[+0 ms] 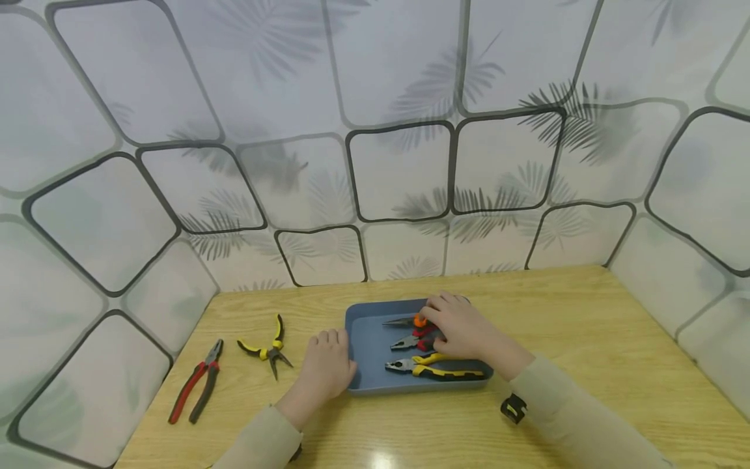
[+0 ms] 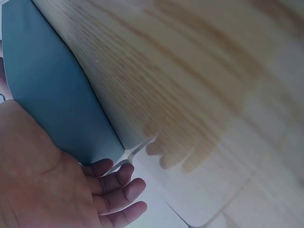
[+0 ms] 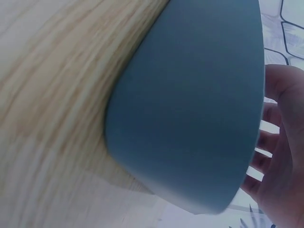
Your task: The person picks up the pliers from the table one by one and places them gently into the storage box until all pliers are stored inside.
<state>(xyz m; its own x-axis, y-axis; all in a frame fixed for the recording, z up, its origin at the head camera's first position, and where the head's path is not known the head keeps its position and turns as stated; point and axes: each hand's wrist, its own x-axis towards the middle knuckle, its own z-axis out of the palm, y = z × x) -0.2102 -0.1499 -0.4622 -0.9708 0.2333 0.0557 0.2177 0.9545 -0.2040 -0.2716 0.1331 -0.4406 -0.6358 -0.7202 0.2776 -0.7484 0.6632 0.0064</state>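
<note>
My left hand [image 1: 327,362] lies against the left side of a blue tray [image 1: 366,391], thumb at the rim and fingers loosely bent by the wall in the left wrist view. Over the tray's right half, my right hand [image 1: 459,324] bends its fingers down onto the handles of orange-handled long-nose pliers [image 1: 400,322] and red-handled combination pliers [image 1: 404,342]. It partly hides both handles, and I cannot tell if it grips either. Yellow-and-black combination pliers [image 1: 448,374] lie nearer the tray's front. The right wrist view shows that hand [image 3: 285,142] beyond the tray's outer wall.
Left of the tray, yellow-and-black long-nose pliers [image 1: 273,352] lie with handles spread on the wooden table [image 1: 586,339]. Red-and-black pliers [image 1: 202,381] rest farther left. Patterned white walls [image 1: 404,169] enclose the back and both sides.
</note>
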